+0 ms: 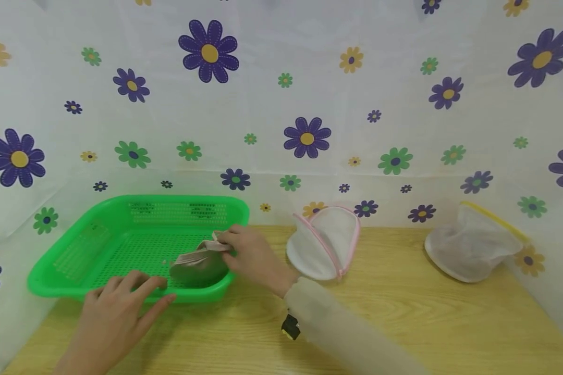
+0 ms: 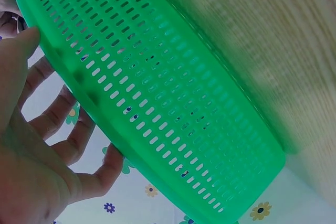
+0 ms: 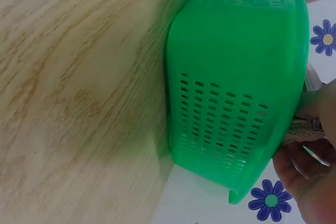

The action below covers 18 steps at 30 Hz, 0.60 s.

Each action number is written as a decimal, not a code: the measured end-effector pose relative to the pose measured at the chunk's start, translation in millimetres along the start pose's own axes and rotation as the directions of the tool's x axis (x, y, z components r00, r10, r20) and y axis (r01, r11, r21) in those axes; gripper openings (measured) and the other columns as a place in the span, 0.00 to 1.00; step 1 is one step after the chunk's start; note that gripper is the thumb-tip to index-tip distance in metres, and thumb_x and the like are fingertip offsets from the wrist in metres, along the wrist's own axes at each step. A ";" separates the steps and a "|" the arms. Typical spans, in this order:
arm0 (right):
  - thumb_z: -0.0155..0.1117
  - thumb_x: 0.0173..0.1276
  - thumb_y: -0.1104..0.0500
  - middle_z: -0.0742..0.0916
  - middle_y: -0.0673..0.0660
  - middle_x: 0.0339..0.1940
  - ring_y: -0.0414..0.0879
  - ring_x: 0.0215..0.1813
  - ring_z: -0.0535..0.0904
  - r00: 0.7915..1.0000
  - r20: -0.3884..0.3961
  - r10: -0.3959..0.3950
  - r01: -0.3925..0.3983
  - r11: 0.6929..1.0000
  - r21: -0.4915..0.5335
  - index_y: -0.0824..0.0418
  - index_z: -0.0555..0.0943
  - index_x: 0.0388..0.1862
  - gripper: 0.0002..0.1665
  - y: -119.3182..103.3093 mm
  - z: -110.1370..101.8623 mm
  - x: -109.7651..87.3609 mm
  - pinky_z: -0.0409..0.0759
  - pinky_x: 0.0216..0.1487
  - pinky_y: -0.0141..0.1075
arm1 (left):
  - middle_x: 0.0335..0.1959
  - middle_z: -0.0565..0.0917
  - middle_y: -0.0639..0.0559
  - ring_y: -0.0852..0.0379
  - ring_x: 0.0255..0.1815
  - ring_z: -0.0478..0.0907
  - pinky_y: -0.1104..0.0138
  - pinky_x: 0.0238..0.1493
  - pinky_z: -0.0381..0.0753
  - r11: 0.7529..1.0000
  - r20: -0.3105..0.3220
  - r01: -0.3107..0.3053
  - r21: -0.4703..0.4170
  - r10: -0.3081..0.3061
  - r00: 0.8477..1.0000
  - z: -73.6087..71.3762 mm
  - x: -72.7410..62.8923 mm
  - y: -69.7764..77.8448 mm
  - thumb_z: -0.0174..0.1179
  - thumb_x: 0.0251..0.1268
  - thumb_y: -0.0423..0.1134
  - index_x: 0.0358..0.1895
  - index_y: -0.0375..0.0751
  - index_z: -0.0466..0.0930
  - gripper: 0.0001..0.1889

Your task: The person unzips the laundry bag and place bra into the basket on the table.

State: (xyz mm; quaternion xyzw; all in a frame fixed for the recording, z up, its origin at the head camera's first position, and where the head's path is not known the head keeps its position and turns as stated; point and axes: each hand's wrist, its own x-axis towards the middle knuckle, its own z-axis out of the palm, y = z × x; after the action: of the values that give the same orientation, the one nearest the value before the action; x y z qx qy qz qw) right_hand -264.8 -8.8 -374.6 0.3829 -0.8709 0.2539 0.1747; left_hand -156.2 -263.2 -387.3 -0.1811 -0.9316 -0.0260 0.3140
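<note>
A green plastic basket [image 1: 136, 291] with slotted walls stands on the left of the table. My left hand [image 1: 117, 312] grips its near rim; in the left wrist view the fingers [image 2: 55, 119] pass behind the rim and the thumb lies on the outer side. At the basket's near right corner my right hand [image 1: 251, 258] pinches a greyish-pink piece of cloth [image 1: 199, 265], gathered at the top, its lower part inside the basket. In the right wrist view, a lacy edge of the cloth [image 3: 304, 132] shows between thumb and fingers.
Right of the basket, a white mesh laundry bag [image 1: 309, 252] with pink trim lies with its zip side gaping. Another mesh bag [image 1: 469, 247] with a yellow edge, bulging, sits at the far right. A flowered sheet [image 1: 262, 104] hangs behind the wooden table [image 1: 356, 312].
</note>
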 end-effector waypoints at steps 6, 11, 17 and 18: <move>0.63 0.65 0.63 0.88 0.54 0.51 0.40 0.47 0.83 0.990 0.142 0.006 0.003 0.998 -0.060 0.61 0.85 0.58 0.21 -8.5 -0.9 0.8 0.80 0.43 0.22 | 0.38 0.84 0.52 0.42 0.32 0.83 0.43 0.24 0.78 1.000 -0.002 0.003 -0.004 -0.003 1.000 -0.3 -1.1 -0.1 0.70 0.58 0.58 0.43 0.57 0.85 0.15; 0.53 0.68 0.56 0.86 0.54 0.57 0.41 0.51 0.80 0.969 0.249 0.004 0.023 0.994 -0.104 0.59 0.86 0.57 0.24 -14.6 -4.4 -0.1 0.80 0.46 0.26 | 0.38 0.85 0.52 0.43 0.31 0.83 0.44 0.23 0.78 1.000 -0.004 -0.002 -0.009 0.002 1.000 -0.1 -1.4 -0.5 0.71 0.57 0.57 0.44 0.58 0.85 0.16; 0.53 0.67 0.60 0.84 0.55 0.54 0.42 0.53 0.78 0.962 0.263 -0.068 0.099 0.989 -0.107 0.57 0.88 0.53 0.21 -14.3 -4.4 -1.3 0.77 0.49 0.27 | 0.39 0.84 0.53 0.43 0.33 0.83 0.43 0.25 0.78 1.000 -0.002 0.002 -0.012 -0.002 1.000 0.0 -2.0 -0.5 0.72 0.56 0.56 0.45 0.58 0.85 0.16; 0.55 0.68 0.60 0.84 0.54 0.53 0.42 0.52 0.77 0.965 0.253 -0.074 0.102 0.990 -0.100 0.56 0.88 0.53 0.20 -14.1 -4.0 -1.5 0.77 0.49 0.27 | 0.39 0.84 0.52 0.43 0.33 0.83 0.42 0.26 0.78 1.000 -0.001 0.005 -0.013 -0.005 1.000 -0.2 -2.1 -0.4 0.72 0.56 0.56 0.45 0.58 0.85 0.16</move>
State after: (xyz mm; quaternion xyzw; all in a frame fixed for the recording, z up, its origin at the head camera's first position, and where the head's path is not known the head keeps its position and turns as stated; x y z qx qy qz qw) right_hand -252.8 -13.7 -367.7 0.4396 -0.8809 0.1464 0.0963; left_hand -154.6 -264.3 -388.4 -0.1810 -0.9317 -0.0331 0.3133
